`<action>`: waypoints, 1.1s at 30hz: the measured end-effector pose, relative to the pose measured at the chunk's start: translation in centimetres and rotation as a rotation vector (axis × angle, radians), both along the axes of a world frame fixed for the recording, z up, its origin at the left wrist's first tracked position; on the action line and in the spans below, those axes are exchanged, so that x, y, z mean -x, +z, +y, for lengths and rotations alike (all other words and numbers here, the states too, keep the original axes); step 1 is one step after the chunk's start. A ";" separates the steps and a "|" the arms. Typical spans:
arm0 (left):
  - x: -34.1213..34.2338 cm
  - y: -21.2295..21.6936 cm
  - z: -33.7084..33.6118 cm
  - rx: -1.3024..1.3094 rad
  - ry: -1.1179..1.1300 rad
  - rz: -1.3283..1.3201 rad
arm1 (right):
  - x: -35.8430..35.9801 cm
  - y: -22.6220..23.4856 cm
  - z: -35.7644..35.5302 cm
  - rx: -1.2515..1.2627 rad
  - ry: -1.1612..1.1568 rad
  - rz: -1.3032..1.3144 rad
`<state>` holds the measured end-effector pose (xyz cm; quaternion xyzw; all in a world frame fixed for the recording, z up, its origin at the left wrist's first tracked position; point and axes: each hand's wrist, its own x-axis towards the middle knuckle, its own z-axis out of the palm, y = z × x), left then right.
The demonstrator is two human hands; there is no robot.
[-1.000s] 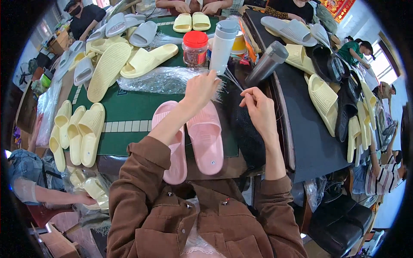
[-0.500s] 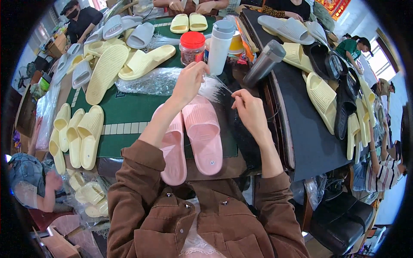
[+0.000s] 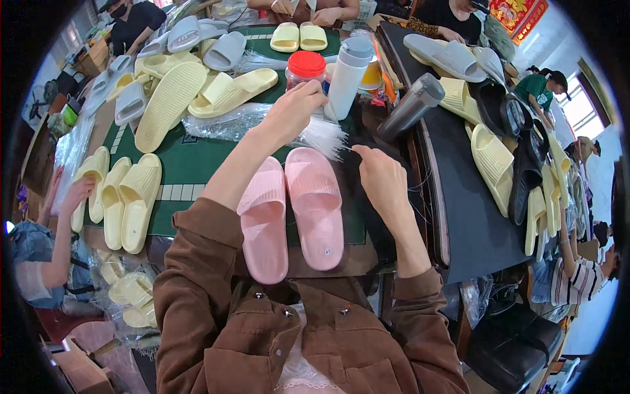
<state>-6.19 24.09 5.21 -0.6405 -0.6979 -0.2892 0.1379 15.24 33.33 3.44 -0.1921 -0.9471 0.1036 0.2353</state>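
Observation:
Two pink slippers lie side by side, soles down, on the green mat right in front of me. My left hand reaches forward past them, its fingers closed at the top of a fanned bundle of thin white plastic strands. My right hand hovers just right of the right-hand pink slipper. Its fingertips are pinched together over a dark strip at the mat's edge. Whatever they pinch is too small to make out.
Behind the bundle stand a red-lidded jar, a white bottle and a grey metal flask. A clear bag and yellow slippers cover the mat. Black and yellow slippers fill the dark table. Another person's hand touches yellow slippers at left.
My left hand has moved forward, away from my right hand, to the white strands. My right hand has dropped slightly toward me. At left, another person's hand has reached up to the yellow slippers.

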 end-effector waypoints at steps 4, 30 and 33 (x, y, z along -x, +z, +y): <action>0.6 0.0 0.0 0.007 -0.007 0.055 | 0.0 1.4 -0.2 -0.014 -0.002 0.051; -0.5 -1.2 -0.1 -0.188 -0.104 -0.162 | 10.5 -2.9 1.4 -0.060 0.128 0.065; -1.8 -1.6 0.1 -0.251 -0.081 -0.228 | 11.3 -3.4 2.3 -0.104 0.191 -0.003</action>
